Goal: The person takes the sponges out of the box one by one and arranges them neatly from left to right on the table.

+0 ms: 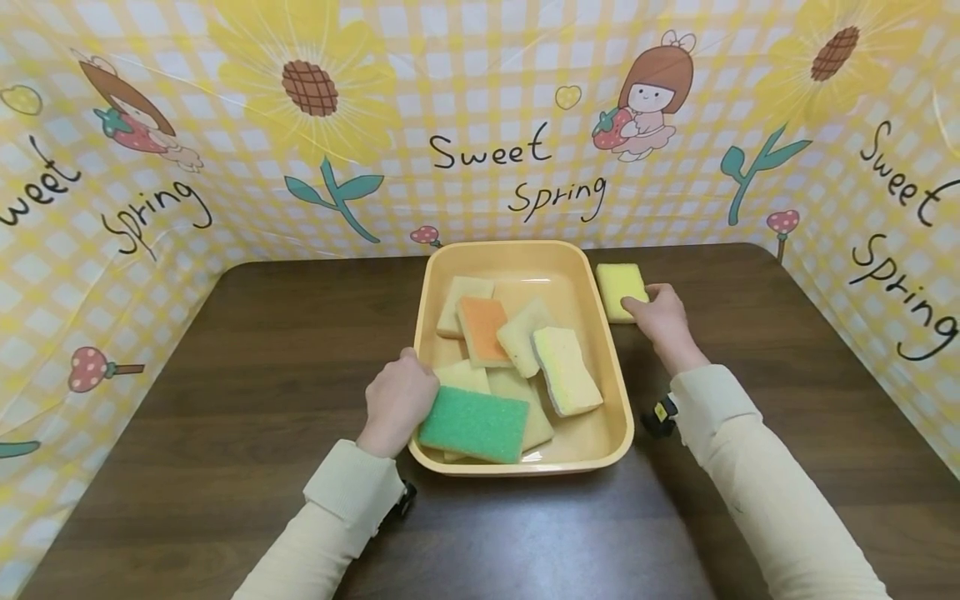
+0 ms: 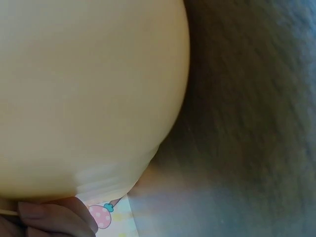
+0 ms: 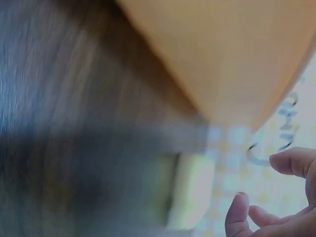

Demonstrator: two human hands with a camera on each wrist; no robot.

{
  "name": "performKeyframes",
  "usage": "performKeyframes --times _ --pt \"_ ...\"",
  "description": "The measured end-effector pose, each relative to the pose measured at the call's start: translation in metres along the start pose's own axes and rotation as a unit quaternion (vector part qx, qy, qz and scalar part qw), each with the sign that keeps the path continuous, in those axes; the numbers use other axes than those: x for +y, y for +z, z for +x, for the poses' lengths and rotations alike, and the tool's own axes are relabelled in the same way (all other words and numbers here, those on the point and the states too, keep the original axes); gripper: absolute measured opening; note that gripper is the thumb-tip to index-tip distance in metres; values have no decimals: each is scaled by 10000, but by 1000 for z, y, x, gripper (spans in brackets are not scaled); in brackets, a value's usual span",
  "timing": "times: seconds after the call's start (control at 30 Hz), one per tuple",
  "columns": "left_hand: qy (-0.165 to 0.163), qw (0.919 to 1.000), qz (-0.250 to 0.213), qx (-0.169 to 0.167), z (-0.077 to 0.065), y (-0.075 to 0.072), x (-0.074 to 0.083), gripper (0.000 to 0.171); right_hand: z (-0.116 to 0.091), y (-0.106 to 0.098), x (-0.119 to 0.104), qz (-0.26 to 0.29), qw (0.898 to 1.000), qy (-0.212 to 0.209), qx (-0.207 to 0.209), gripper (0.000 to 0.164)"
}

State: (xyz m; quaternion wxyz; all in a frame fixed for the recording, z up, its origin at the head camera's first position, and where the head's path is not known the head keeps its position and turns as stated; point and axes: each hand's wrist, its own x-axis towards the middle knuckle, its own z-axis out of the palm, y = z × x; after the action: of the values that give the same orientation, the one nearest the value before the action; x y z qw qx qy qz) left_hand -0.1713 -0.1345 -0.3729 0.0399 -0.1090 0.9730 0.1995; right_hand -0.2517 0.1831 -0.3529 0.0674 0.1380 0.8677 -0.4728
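Observation:
A pale orange plastic tray point(image 1: 617, 400) stands on the table with several sponges inside. My left hand point(image 1: 397, 404) grips its left rim; in the left wrist view the curled fingers point(image 2: 59, 217) show at the rim below the tray's outer wall point(image 2: 94, 98). Outside the tray, at its far right corner, lies a yellow sponge point(image 1: 618, 285). My right hand point(image 1: 663, 323) is at this sponge's right edge. From the right wrist, thumb and fingers of the right hand point(image 3: 284, 207) are spread apart, with nothing between them, beside the blurred sponge point(image 3: 193, 190).
In the tray, a green-topped sponge point(image 1: 474, 423) lies at the near left, an orange-topped one point(image 1: 483, 325) farther back, and a thick pale yellow one point(image 1: 568, 372) at the right. A printed yellow checked cloth point(image 1: 480, 100) hangs behind the dark wooden table point(image 1: 247, 400).

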Motion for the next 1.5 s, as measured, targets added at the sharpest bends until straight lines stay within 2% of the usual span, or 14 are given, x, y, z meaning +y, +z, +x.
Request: performKeyframes --times 0.2,0.47,0.7,0.83,0.93,1.13,1.4,1.5 --pt "17 10000 24 -21 0 0 -1 32 -24 2 -14 -294 9980 -476 -309 65" --pt "-3 10000 13 1 1 1 0 32 -53 9 -18 -717 9886 -1173 -611 58" --pt "-1 10000 24 -37 1 0 0 33 -71 20 -19 -852 9821 -1506 -737 48" --pt "-14 10000 21 -51 1 0 0 33 -81 28 -21 -1139 9750 -1741 -778 39" --pt "-5 10000 4 -45 2 1 -1 34 -87 34 -20 -1325 9684 -1900 -920 33" --pt "-9 10000 1 -70 3 1 -2 35 -94 42 -15 -1304 9646 -1928 -1238 30" --pt "8 9999 -55 -90 2 -1 -1 34 -95 53 -6 -1603 9529 -2356 -1038 30" --pt "8 9999 -113 -123 2 -1 -1 35 -97 55 -4 -1867 9490 -2343 -986 34"
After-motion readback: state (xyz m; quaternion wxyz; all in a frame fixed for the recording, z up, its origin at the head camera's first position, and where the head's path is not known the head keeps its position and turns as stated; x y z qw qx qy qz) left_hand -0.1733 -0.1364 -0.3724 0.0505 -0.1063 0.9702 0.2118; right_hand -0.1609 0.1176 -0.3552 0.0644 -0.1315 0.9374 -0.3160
